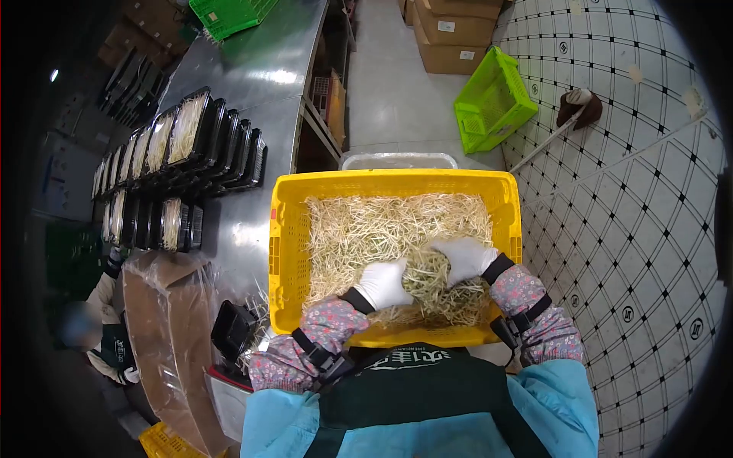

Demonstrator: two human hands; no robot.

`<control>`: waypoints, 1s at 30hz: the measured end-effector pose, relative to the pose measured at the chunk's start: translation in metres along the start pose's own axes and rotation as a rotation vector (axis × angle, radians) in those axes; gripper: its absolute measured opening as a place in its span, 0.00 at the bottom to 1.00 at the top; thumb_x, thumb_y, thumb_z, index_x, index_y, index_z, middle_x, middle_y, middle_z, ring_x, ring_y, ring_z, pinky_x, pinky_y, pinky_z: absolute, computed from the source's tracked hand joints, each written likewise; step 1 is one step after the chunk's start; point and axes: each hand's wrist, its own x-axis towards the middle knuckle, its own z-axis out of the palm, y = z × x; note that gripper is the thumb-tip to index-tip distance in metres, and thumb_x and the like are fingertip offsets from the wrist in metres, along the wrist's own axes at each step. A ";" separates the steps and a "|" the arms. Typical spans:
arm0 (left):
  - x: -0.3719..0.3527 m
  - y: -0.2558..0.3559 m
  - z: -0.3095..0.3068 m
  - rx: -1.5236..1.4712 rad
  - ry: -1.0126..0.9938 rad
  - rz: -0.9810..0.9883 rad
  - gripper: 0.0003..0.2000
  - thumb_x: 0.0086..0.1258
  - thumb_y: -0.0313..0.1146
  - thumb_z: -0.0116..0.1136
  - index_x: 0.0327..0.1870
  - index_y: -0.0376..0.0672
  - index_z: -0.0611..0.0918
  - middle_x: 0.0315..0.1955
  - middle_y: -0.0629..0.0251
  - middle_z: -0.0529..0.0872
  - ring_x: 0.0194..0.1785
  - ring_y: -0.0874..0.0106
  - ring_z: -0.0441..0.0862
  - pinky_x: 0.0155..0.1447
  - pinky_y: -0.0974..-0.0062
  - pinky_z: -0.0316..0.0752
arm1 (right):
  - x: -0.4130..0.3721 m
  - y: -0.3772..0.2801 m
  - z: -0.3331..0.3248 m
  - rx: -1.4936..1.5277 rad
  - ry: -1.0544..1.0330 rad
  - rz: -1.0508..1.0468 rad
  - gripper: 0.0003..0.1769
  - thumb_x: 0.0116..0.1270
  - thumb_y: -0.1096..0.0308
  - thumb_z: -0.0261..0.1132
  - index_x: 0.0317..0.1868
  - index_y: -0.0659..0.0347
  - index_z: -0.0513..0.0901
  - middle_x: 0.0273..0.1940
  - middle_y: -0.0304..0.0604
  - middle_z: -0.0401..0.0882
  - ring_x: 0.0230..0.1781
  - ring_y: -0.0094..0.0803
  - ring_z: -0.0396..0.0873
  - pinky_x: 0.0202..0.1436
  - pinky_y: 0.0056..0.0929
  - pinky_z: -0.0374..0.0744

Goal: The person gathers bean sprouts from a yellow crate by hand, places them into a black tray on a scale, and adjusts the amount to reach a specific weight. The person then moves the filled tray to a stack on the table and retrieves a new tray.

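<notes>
A yellow crate (397, 180) holds a thick layer of pale, thin sprouts (366, 233). Over its near right part, a greenish clump of sprouts (426, 276) is between my two gloved hands. My left hand (384, 284), in a white glove, presses against the clump's left side, its fingers closed on it. On the clump's upper right side is my right hand (464, 258), also white-gloved, with its fingers curled round it. Some fingertips are hidden in the sprouts.
Black trays of sprouts (187, 130) stand in rows on the metal table (263, 99). An empty black tray (233, 330) lies left of the crate, by a cardboard box (172, 328). A green crate (496, 103) and cartons (450, 46) are ahead. A co-worker (107, 328) is far left.
</notes>
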 end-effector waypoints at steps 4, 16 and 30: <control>-0.006 -0.040 -0.051 0.172 0.307 0.173 0.36 0.47 0.43 0.77 0.60 0.41 0.78 0.38 0.53 0.86 0.45 0.54 0.85 0.53 0.57 0.78 | 0.031 -0.059 -0.036 -0.162 0.333 -0.077 0.50 0.40 0.58 0.80 0.67 0.57 0.72 0.49 0.50 0.83 0.52 0.49 0.81 0.61 0.42 0.77; -0.093 -0.117 0.066 0.335 -0.061 0.074 0.44 0.64 0.49 0.67 0.79 0.44 0.60 0.76 0.41 0.58 0.79 0.40 0.54 0.77 0.42 0.55 | 0.009 -0.065 0.124 -0.318 0.023 -0.129 0.56 0.56 0.47 0.75 0.80 0.47 0.56 0.77 0.61 0.54 0.75 0.62 0.55 0.72 0.62 0.64; -0.007 -0.174 0.044 0.159 0.139 -0.120 0.46 0.63 0.58 0.65 0.79 0.44 0.60 0.76 0.49 0.63 0.78 0.46 0.57 0.73 0.41 0.62 | 0.131 -0.059 0.062 -0.309 0.005 0.116 0.58 0.49 0.33 0.76 0.79 0.40 0.62 0.80 0.54 0.55 0.75 0.58 0.62 0.69 0.60 0.70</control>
